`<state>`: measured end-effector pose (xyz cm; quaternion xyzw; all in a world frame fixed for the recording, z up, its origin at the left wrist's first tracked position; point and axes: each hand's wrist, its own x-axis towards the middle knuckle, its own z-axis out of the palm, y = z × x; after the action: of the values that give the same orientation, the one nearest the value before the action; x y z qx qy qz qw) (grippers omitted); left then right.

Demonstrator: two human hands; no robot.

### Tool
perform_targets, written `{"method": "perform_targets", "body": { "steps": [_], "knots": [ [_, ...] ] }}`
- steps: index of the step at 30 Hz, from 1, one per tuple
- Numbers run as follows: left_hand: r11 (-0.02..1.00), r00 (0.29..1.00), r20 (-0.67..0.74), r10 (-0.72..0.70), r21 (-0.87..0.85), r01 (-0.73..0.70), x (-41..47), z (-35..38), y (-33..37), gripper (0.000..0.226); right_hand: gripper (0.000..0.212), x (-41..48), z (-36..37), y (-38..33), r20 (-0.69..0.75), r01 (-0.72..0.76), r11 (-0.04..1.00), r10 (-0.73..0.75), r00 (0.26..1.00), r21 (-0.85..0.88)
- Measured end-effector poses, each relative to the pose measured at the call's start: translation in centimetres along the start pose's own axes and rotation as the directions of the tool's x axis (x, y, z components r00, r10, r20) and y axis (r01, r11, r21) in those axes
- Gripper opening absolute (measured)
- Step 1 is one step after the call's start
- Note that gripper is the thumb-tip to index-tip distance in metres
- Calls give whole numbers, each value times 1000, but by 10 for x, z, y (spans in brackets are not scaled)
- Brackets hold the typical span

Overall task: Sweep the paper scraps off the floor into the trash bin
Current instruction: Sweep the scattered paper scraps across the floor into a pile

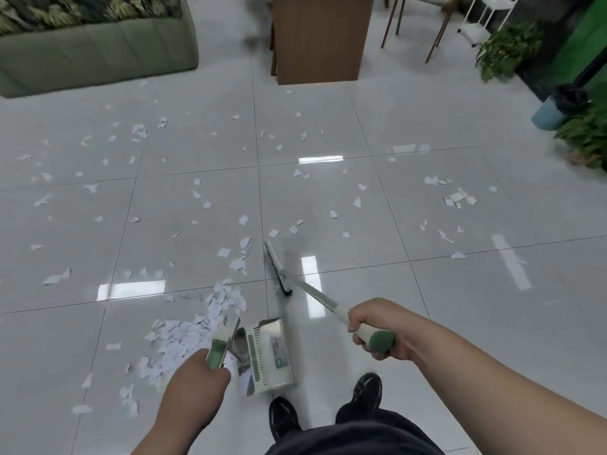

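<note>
Right hand [374,326] curled tight round the green-capped end of the broom handle [315,295], thumb and fingers fully wrapped, forearm coming in from the lower right. Left hand [197,372] likewise closed, gripping the green-and-white dustpan handle [217,348] from below. Dustpan [271,353] low by the floor just ahead of two black shoes [285,418], toothed comb edge showing, mouth turned left toward the heap; whether resting on the tiles or held just above them, cannot tell. Broom head [277,267] down on the glossy grey-white floor [460,323], lying along a tile seam, ahead of the dustpan and apart from it. Thickest heap of paper scraps [197,326] just left of the dustpan, trailing up toward the broom head; many more white pieces strewn singly and in small clusters across the tiles, far left to far right, some near the sofa and the cabinet. Blue bin [551,113] with a dark liner at the right edge, well apart from the heap, beside leafy green plants [505,50]. Green sofa [98,57] at upper left, wooden cabinet [322,37] at top centre, chair legs [437,31] and a white rack [486,14] beyond it.
</note>
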<state>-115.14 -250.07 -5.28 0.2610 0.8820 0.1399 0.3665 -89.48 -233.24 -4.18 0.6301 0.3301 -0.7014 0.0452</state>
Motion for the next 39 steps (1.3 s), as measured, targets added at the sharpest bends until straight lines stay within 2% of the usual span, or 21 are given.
{"method": "perform_targets", "body": {
  "steps": [5,10,14,18,23,28,32,35,39],
  "knots": [
    [998,998,21,67,-1,-67,15,1,4,17,25,-16,-13,-1,-135,38,996,-27,990,79],
    [986,985,50,168,3,-168,24,16,45,18,29,-27,-69,8,-286,73,980,-18,958,183],
    [968,968,71,242,47,-246,33,41,100,17,32,-23,-126,21,-391,88,973,3,920,214],
    [941,944,116,310,104,-322,39,85,172,15,26,-8,-190,30,-466,84,971,31,884,224],
    [924,936,112,333,161,-348,45,154,261,13,17,12,-312,30,-530,84,961,72,845,264],
    [925,950,81,302,217,-313,40,212,342,5,14,25,-448,20,-534,33,970,104,839,241],
    [941,965,56,258,214,-264,36,241,387,6,14,42,-524,-6,-493,-16,983,106,864,183],
    [950,975,39,219,218,-222,32,252,404,5,13,62,-548,-29,-447,-38,990,94,889,132],
    [961,984,6,177,215,-174,30,250,411,7,13,84,-534,-53,-354,-67,997,73,932,29]
  ]
}}
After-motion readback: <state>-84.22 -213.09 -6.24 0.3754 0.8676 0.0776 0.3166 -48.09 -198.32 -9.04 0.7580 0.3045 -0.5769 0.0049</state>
